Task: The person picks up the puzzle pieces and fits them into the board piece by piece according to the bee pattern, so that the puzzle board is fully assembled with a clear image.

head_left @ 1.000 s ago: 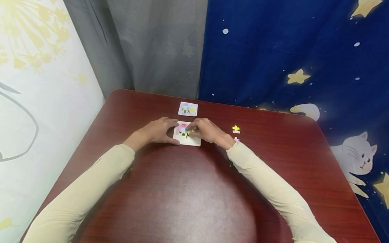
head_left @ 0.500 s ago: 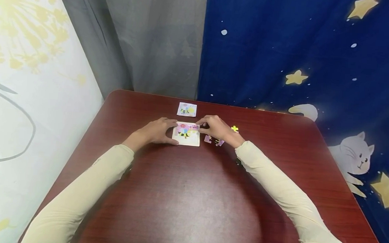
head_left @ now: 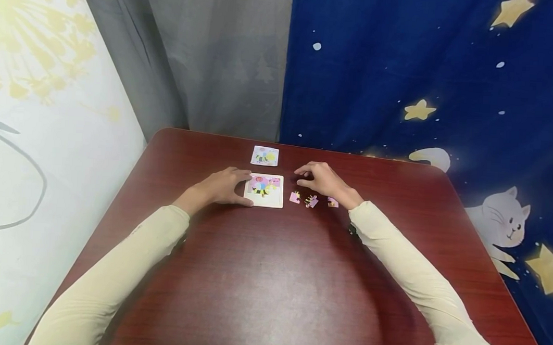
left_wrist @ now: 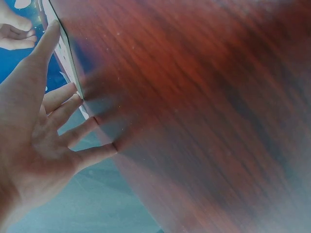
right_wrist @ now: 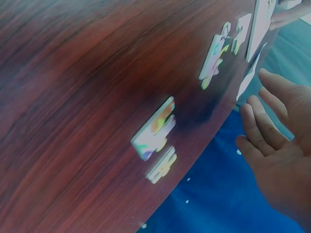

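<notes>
A white puzzle tray [head_left: 271, 199] lies flat on the table, its upper part filled by joined pink pieces with a bee picture. At its left end rests my left hand [head_left: 226, 185], thumb at the near corner and index finger at the far corner, fingers straight and spread. My right hand [head_left: 325, 180] hovers right of the tray, fingers loosely bent and nothing between them. Below it lie loose puzzle pieces: a pink one [head_left: 295, 197], a patterned one [head_left: 311, 201] and a pink-yellow one [head_left: 333, 202]. The right wrist view also shows a small yellow-edged piece [right_wrist: 163, 165], hidden from the head view.
Behind the tray lies a picture card [head_left: 265, 156] with the same bee. The dark red table [head_left: 252, 275] has its far edge close beyond the card. A grey curtain [head_left: 234, 76] and a blue star-patterned curtain [head_left: 356, 83] hang behind.
My right hand was over the tray's bee picture, moved to its upper right corner, then withdrew rightward above the loose pieces. The tray's upper right is now uncovered. My left hand stays put.
</notes>
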Demonstrator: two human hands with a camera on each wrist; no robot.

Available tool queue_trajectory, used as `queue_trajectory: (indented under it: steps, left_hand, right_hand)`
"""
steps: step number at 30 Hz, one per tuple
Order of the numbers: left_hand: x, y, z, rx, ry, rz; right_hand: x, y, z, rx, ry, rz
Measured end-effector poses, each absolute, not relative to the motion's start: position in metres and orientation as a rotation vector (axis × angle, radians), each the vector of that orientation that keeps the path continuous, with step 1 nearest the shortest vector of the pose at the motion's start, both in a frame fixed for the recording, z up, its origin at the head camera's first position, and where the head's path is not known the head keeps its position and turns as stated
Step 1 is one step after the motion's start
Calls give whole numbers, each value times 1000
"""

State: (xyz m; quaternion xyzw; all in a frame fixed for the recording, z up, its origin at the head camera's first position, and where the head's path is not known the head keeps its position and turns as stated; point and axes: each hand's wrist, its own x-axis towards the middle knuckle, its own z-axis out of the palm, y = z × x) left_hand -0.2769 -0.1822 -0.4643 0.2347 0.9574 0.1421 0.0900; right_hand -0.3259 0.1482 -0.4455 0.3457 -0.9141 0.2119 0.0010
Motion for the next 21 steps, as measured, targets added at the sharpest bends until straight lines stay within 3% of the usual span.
queue_trajectory:
  steps: [21]
  left_hand:
    - [-276, -182, -463, 738, 2857, 438]
  right_hand:
    - [-327, 208, -450, 881, -2878, 795]
